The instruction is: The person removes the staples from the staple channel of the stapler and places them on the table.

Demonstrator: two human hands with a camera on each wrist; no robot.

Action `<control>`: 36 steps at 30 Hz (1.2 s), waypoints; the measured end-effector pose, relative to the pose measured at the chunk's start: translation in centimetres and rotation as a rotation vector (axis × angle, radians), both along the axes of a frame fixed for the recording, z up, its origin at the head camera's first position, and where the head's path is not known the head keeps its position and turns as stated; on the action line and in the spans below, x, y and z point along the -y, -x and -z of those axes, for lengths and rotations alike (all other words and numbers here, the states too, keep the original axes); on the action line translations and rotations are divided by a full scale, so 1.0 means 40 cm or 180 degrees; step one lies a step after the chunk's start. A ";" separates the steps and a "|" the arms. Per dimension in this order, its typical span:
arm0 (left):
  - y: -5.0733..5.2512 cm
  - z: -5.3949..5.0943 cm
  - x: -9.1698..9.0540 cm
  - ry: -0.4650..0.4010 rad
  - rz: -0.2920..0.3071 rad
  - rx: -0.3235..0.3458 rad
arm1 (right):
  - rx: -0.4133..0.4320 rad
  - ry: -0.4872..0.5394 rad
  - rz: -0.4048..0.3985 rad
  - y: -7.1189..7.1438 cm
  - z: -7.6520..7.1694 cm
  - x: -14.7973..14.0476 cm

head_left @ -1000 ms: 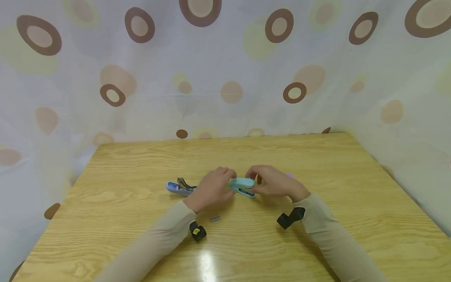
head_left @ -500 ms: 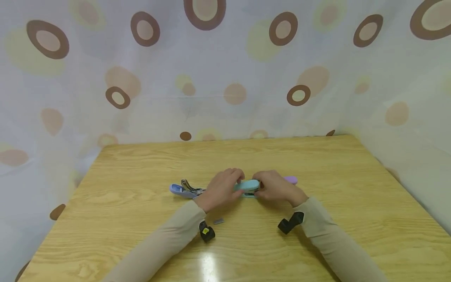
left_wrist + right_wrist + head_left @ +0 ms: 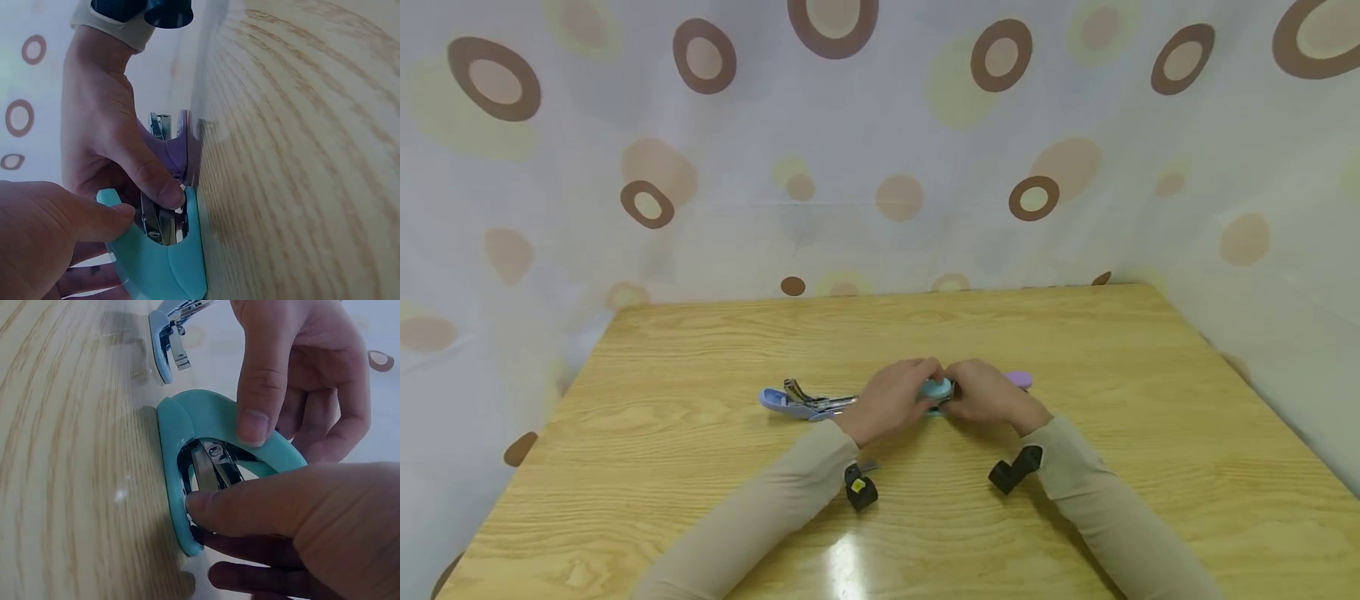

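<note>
Left hand (image 3: 891, 400) pinches teal stapler (image 3: 150, 262) by its top arm; right hand (image 3: 987, 395), fingers curled, grips its metal part; blue stapler (image 3: 786, 403) left, purple stapler (image 3: 1019, 380) right on table (image 3: 940, 525)

Blue stapler (image 3: 807, 408), obstacle near teal stapler (image 3: 212, 415)

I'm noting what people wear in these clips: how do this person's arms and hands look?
Long, plain beige sleeves cover both arms. The left hand and right hand are bare, without gloves. Each wrist bears a small black camera; the left one has a yellow mark.
</note>
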State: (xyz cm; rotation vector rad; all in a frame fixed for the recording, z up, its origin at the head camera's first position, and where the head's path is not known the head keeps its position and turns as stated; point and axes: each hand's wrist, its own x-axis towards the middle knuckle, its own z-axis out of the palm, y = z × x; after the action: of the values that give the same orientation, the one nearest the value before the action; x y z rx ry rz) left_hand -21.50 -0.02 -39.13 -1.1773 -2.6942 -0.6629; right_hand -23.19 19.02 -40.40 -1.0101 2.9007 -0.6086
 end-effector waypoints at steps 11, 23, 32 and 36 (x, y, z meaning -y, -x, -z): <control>0.000 0.010 -0.005 -0.0019 0.0102 -0.0284 | -0.0231 -0.0099 0.0177 -0.002 -0.001 -0.005; -0.002 0.013 -0.001 0.0131 0.0134 -0.0324 | -0.0004 -0.0061 0.0368 -0.001 -0.001 0.004; -0.004 0.008 -0.004 0.0259 0.0128 -0.0357 | 0.0112 -0.0100 0.0459 -0.003 -0.006 0.006; 0.000 0.005 -0.004 0.0246 0.0128 -0.0254 | 0.0136 -0.0124 0.0483 -0.002 -0.006 0.005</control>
State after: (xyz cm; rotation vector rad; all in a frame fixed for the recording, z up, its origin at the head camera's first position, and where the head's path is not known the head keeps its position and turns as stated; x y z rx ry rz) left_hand -21.48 0.14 -39.31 -1.2514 -2.6581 -0.5097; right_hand -23.09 18.81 -40.15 -0.7683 2.9579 -0.5687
